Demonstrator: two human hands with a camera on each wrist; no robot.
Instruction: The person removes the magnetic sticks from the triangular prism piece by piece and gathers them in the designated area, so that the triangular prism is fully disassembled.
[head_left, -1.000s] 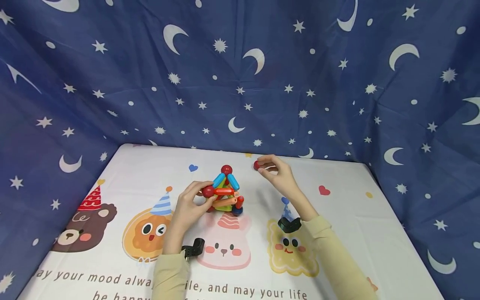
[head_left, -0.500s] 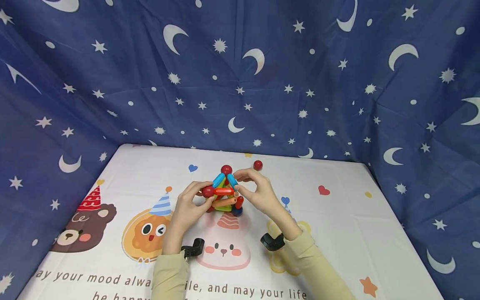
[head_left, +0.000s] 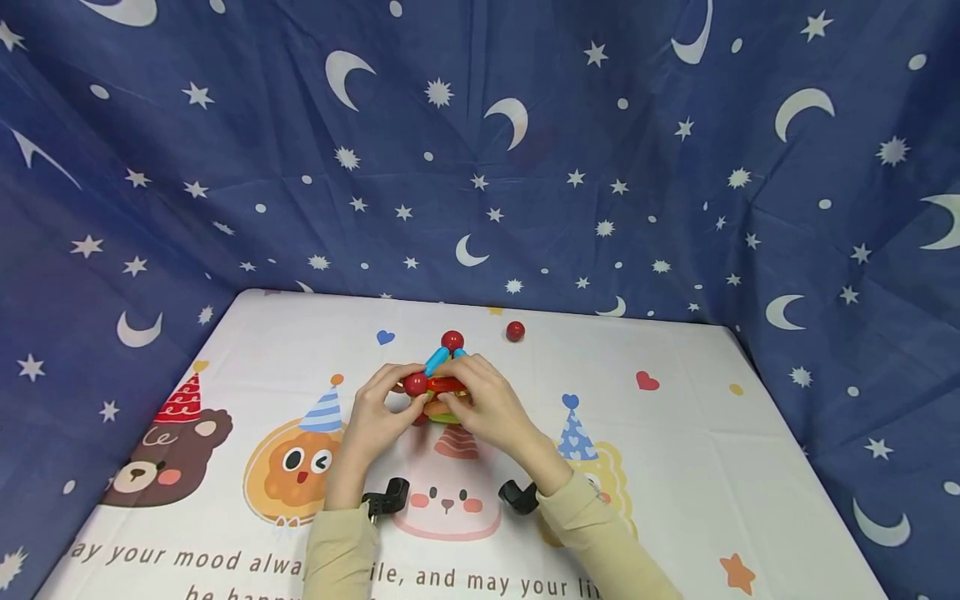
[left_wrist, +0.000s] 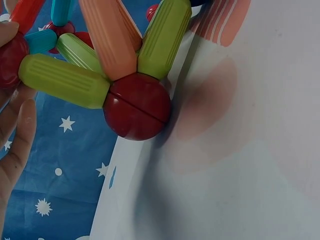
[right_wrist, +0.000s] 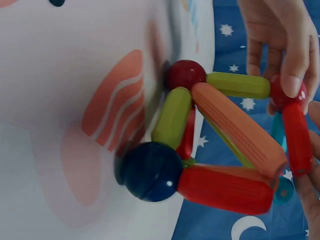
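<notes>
A frame of magnetic rods and balls stands on the table, with red, orange, green and blue rods. My left hand [head_left: 382,421] pinches a red ball [head_left: 416,383] at its left corner between thumb and fingers. From the right, my right hand [head_left: 495,408] curls its fingers and thumb about the free end of a red magnetic rod [right_wrist: 297,137] that joins this ball. Just beneath lie an orange rod [right_wrist: 240,127] and another red rod [right_wrist: 225,189] on a dark blue ball [right_wrist: 152,171]. A lower red ball [left_wrist: 137,106] joins green and orange rods. The right hand hides the frame's right side.
A loose red ball [head_left: 515,332] lies behind the frame to the right. The white tablecloth [head_left: 675,467] carries printed cartoon figures and lettering. A dark blue curtain [head_left: 480,150] with moons and stars hangs behind the table.
My right hand has let go of the loose red ball at the back and come left and nearer, onto the rod frame. The left hand has kept its hold on the corner ball.
</notes>
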